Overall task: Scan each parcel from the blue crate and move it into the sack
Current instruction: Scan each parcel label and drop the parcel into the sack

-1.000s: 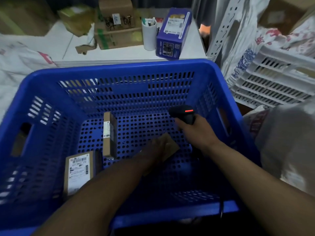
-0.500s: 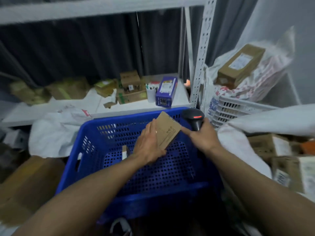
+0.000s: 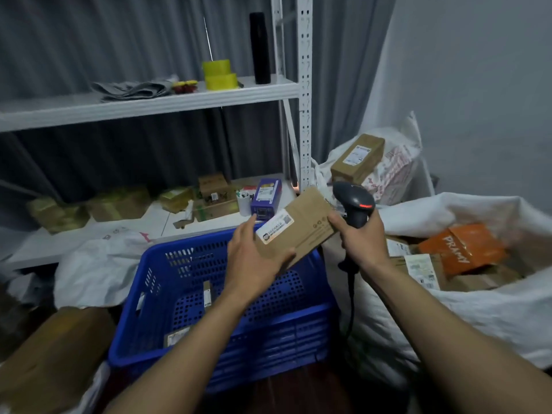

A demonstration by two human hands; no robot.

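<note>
My left hand (image 3: 254,259) grips a flat brown cardboard parcel (image 3: 304,227) above the far right corner of the blue crate (image 3: 263,339). A white label on the parcel faces up. My right hand (image 3: 361,237) holds a black barcode scanner (image 3: 354,204) with a red light, and its fingertips touch the parcel's right edge. Its cable hangs down beside the crate. Two or three small parcels lie in the crate; one (image 3: 206,294) stands on edge. To the right sits the open white sack (image 3: 478,318), with several parcels inside, an orange one (image 3: 461,248) among them.
A white metal shelf rack (image 3: 304,94) stands behind the crate, with boxes, a purple carton (image 3: 265,195) and a white cup on the low shelf. Yellow tape rolls and a black bottle sit higher up. A second sack holds a box (image 3: 357,158) at the back right. A large cardboard box (image 3: 50,360) lies at the left.
My left hand lifted the brown parcel out of the crate and turned its label up. My right hand rose with the scanner to the parcel's right edge. My view tilted up.
</note>
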